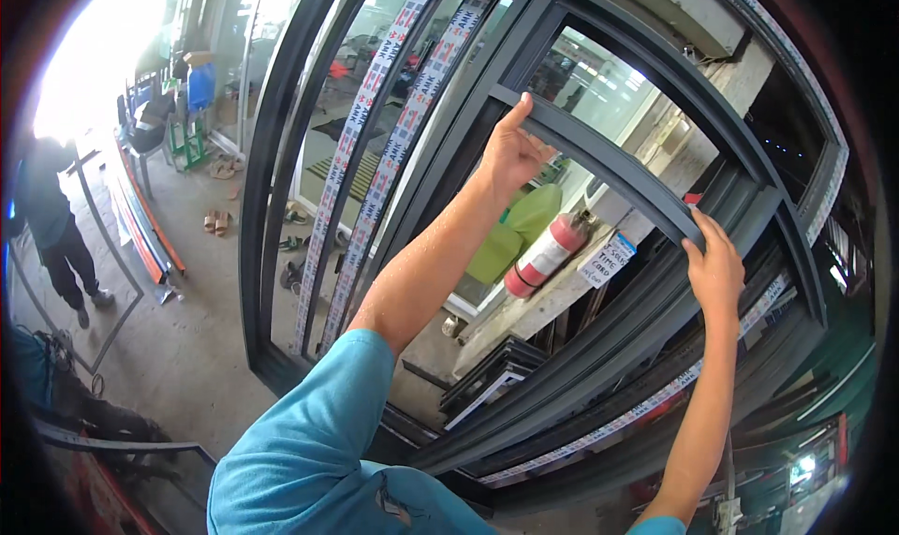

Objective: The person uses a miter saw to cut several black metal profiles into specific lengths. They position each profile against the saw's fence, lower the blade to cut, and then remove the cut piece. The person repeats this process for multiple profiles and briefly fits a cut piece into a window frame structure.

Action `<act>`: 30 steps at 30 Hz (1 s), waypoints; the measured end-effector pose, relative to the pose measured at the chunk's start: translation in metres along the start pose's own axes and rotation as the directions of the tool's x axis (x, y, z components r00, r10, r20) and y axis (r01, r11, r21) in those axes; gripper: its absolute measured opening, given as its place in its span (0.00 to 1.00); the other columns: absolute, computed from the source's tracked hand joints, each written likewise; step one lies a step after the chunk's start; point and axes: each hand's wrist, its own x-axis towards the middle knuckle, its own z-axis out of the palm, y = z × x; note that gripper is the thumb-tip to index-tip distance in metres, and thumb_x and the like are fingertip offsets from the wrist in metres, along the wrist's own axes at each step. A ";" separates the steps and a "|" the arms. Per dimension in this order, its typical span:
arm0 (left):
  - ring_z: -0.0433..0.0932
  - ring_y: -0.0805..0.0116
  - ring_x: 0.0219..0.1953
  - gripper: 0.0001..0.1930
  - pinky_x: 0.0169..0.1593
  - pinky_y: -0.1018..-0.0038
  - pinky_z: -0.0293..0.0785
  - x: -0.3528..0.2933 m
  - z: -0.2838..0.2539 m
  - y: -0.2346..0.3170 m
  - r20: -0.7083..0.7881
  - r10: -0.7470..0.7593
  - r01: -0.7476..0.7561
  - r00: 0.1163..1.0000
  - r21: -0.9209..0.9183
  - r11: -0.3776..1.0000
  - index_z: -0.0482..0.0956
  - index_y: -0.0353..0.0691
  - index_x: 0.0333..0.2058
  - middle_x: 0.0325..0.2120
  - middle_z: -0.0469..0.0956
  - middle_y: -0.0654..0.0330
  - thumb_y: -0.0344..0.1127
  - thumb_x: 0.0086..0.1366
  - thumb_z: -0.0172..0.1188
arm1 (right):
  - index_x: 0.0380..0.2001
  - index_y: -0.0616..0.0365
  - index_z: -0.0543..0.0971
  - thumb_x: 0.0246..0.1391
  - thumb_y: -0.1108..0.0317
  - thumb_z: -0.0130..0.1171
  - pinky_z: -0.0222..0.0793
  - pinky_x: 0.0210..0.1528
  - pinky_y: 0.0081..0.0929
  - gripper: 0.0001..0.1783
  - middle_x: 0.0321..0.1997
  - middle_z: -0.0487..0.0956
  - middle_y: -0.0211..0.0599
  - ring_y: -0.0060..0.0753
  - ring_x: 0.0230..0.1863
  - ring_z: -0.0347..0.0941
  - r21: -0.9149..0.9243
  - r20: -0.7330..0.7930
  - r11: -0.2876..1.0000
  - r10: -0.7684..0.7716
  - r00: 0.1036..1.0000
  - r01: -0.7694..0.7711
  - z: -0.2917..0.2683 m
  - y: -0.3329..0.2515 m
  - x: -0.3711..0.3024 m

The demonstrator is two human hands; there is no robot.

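Note:
A dark grey metal bar (604, 161) slants across a large grey window frame (552, 1), from upper left down to the right. My left hand (510, 156) is at the bar's upper left part, its thumb against the near face and its fingers curled behind. Near the lower right end, my right hand (716, 268) closes on the same bar, fingers over its edge and thumb underneath. Glass or an open gap shows on both sides of the bar; I cannot tell which. The frame's tall uprights carry printed protective tape (375, 161).
Behind the frame are a red fire extinguisher (548, 254), a green chair-like object (510, 235) and a white handwritten sign (607, 259). Dark profiles (492, 376) lie stacked low down. To the left, another person (56, 226) stands near long strips (145, 212) on the concrete floor.

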 end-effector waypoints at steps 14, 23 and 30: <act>0.76 0.49 0.58 0.37 0.66 0.35 0.61 0.025 -0.002 0.012 -0.046 0.109 -0.112 0.993 -0.057 0.992 0.78 0.44 0.51 0.50 0.82 0.57 0.70 0.57 0.68 | 0.61 0.47 0.78 0.57 0.67 0.67 0.68 0.63 0.44 0.27 0.62 0.80 0.36 0.46 0.62 0.75 0.016 -0.070 1.000 -0.023 0.997 0.024 0.050 0.009 0.011; 0.75 0.47 0.57 0.42 0.59 0.40 0.68 0.037 0.012 0.009 -0.103 0.112 -0.124 0.988 -0.116 0.986 0.76 0.44 0.54 0.51 0.79 0.51 0.72 0.54 0.69 | 0.61 0.48 0.78 0.56 0.68 0.67 0.67 0.64 0.45 0.28 0.61 0.80 0.35 0.46 0.62 0.75 -0.002 -0.077 0.998 -0.056 0.995 0.056 0.036 0.022 0.033; 0.66 0.39 0.66 0.47 0.66 0.33 0.56 0.040 0.001 0.017 0.006 0.155 -0.154 0.988 -0.076 0.985 0.72 0.40 0.60 0.63 0.70 0.46 0.75 0.56 0.65 | 0.60 0.48 0.79 0.55 0.67 0.67 0.68 0.62 0.45 0.27 0.59 0.81 0.35 0.47 0.60 0.76 0.006 -0.101 0.997 -0.081 0.992 0.082 0.037 0.016 0.034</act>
